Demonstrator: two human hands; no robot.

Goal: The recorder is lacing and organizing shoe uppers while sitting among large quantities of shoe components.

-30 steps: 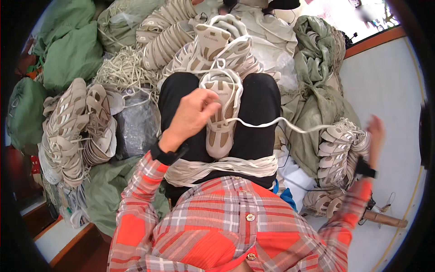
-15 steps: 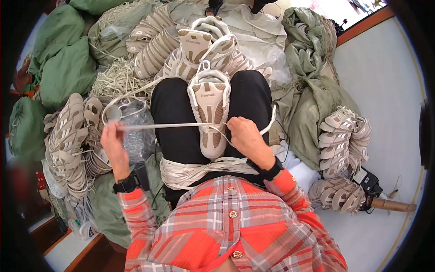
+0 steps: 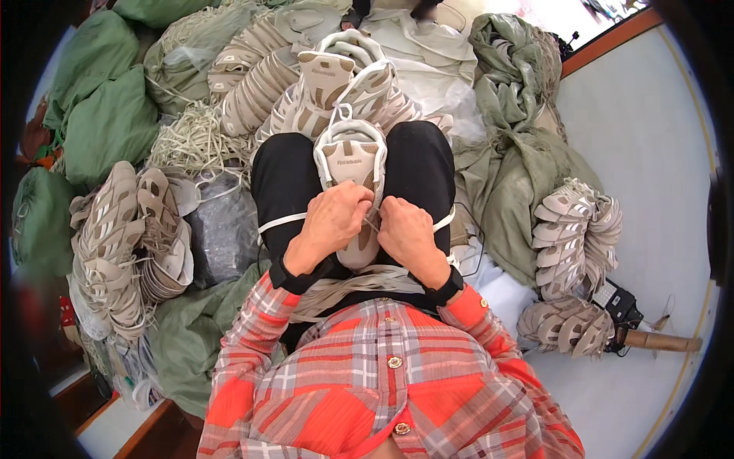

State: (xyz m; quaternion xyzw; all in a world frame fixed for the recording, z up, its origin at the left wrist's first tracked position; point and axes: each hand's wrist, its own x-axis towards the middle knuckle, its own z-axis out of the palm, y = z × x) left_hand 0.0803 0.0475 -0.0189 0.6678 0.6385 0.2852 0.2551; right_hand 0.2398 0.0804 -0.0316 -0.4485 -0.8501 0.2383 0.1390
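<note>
A beige shoe upper (image 3: 353,170) with a tan mesh front rests between my knees, its collar pointing away from me. My left hand (image 3: 333,219) is closed in a pinch over its left side, and my right hand (image 3: 411,236) pinches at the right edge. Both sets of fingertips meet the pale shoelace near the middle of the tongue. One length of the shoelace (image 3: 281,221) runs out left of my left hand, across my thigh. Another stretch shows beside my right wrist. The exact crossing of the lace is hidden by my fingers.
A hank of pale laces (image 3: 359,284) lies across my lap. More shoe uppers (image 3: 327,80) are heaped beyond my knees. Stacked uppers (image 3: 115,256) stand at left, beside a plastic-wrapped bundle (image 3: 225,229). Green sacks (image 3: 107,118) lie far left; other uppers (image 3: 577,237) sit at right.
My left hand has come in from the far left to the shoe, and the lace stretched between my hands is no longer taut. My right hand has stayed near the shoe's right side.
</note>
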